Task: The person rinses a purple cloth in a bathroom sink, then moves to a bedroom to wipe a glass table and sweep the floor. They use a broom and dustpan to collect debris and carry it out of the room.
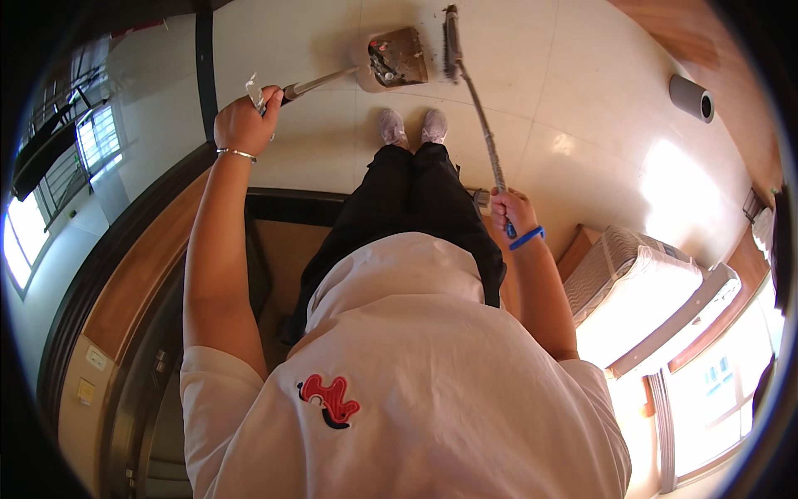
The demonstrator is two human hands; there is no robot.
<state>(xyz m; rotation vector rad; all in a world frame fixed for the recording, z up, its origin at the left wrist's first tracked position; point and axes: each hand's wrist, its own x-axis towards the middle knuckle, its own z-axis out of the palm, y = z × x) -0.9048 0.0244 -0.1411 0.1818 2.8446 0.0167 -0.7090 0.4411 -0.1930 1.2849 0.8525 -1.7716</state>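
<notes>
My left hand [243,125] grips the metal handle of a dustpan [397,58], together with a crumpled bit of wrapper. The pan rests on the pale tiled floor ahead of my shoes and holds dark debris. My right hand [509,209], with a blue wristband, is closed around the long handle of a broom [474,91]. The broom's head touches the floor just right of the dustpan. A silver bracelet sits on my left wrist.
My white shoes [412,126] stand just behind the dustpan. A grey cylinder [692,97] lies on the floor at the far right. A wrapped white mattress-like block [640,283] sits to my right. A dark wooden door frame [133,249] runs along my left.
</notes>
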